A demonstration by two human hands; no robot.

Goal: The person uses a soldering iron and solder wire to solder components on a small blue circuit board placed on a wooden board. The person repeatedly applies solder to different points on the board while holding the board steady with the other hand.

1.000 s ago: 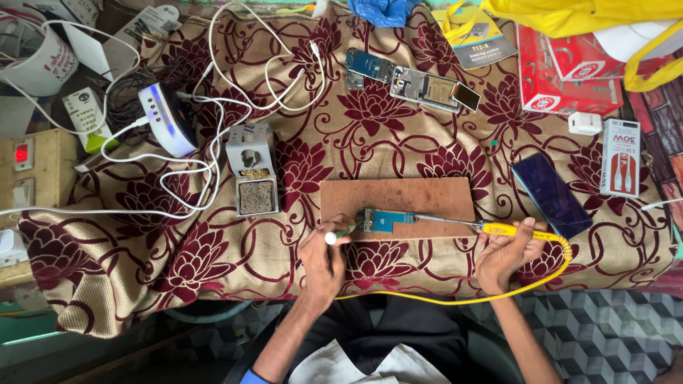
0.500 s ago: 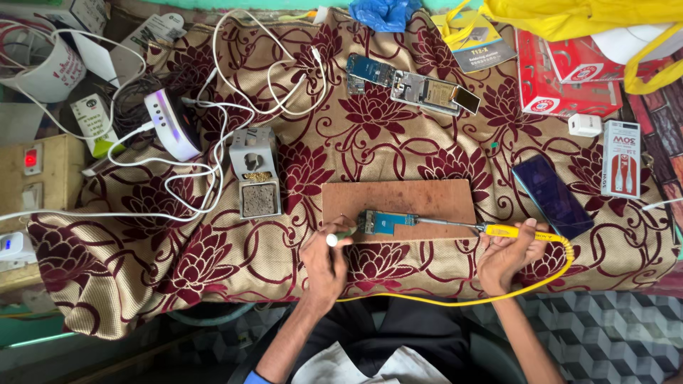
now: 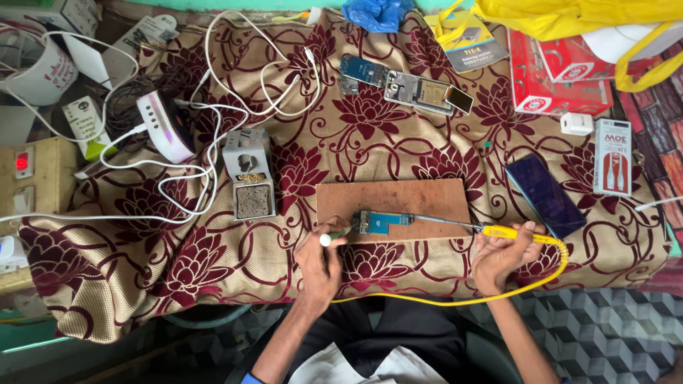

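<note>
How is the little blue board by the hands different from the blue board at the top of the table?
The near blue board lies on the wooden board; the far blue board lies on the flowered cloth. The near one has the left hand and the yellow-handled iron at it; the far one lies untouched beside a metal part. Both are blue and flat.

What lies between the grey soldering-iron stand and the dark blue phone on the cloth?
In the head view, the brown wooden board with the small blue circuit board lies there.
</note>
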